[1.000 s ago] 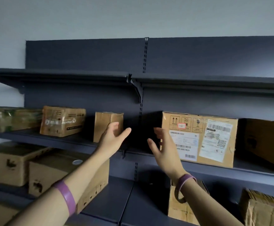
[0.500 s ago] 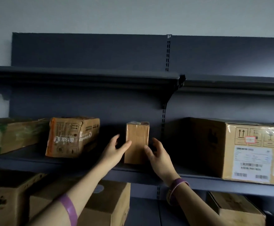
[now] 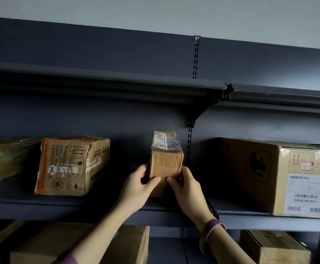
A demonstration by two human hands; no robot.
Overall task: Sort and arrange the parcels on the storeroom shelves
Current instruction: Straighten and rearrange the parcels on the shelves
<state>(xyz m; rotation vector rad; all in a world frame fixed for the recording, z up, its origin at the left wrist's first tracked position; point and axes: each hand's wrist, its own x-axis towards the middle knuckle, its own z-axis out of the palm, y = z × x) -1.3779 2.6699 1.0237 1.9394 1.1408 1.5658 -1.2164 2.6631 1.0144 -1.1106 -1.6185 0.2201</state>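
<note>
Grip just made — left hand at 9 o'clock, right hand at 3, both clasp the small brown cardboard parcel — ready to move.

Left hand and right hand grip a small upright parcel on the middle shelf.

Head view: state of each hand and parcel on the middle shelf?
small box: upright on middle shelf, held between both hands, label on top
left hand: grips the small box's left side
right hand: grips its right side
dented box: lying on the shelf, corner crushed, untouched
large labelled box: at right, closed, untouched
</note>
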